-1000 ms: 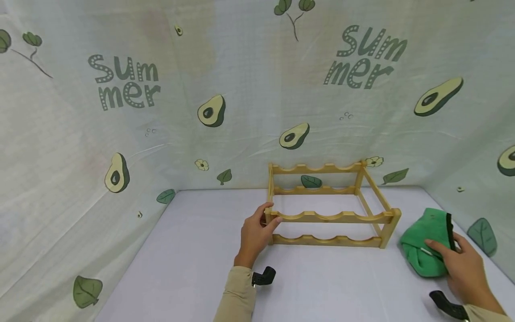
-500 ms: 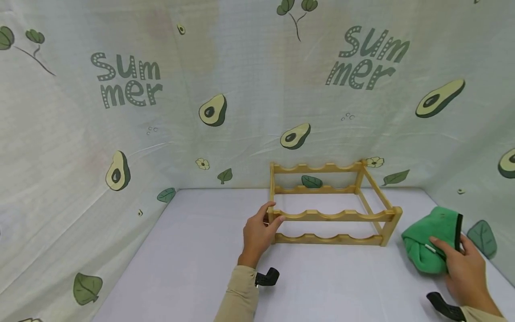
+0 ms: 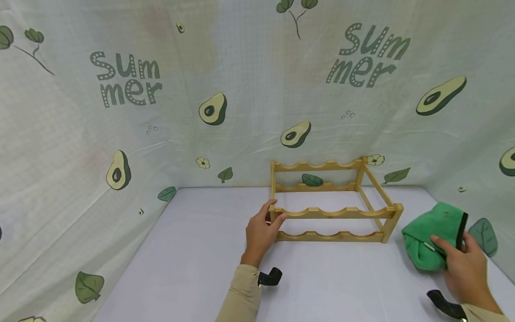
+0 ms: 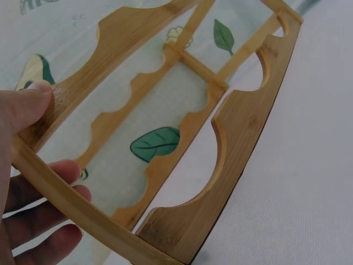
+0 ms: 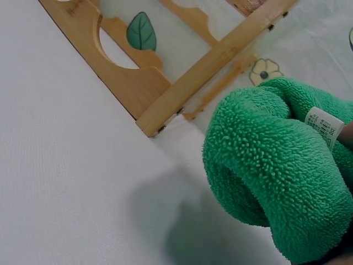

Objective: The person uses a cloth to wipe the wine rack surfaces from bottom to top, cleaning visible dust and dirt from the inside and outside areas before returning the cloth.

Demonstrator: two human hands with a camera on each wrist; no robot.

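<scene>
A two-tier wooden bottle rack (image 3: pixel 331 213) with scalloped rails stands at the back of the table. My left hand (image 3: pixel 260 230) grips its front left post; in the left wrist view the thumb (image 4: pixel 34 105) lies on the upper front rail and the fingers (image 4: pixel 49 237) curl behind the post. To the right of the rack, my right hand (image 3: pixel 464 264) holds a folded green microfibre cloth (image 3: pixel 432 237) with a dark edge. A white label (image 5: pixel 324 126) shows on the cloth in the right wrist view. Most of the right hand is hidden there behind the cloth.
A white cloth covers the table (image 3: pixel 193 264). Behind and beside it hangs a pale curtain (image 3: pixel 241 67) printed with avocados, leaves and lettering, close to the rack's back. Black straps (image 3: pixel 270 277) sit at both wrists.
The green cloth and my right hand have shifted slightly up and to the right, the cloth tilting a little. My left hand keeps its grip on the rack's post.
</scene>
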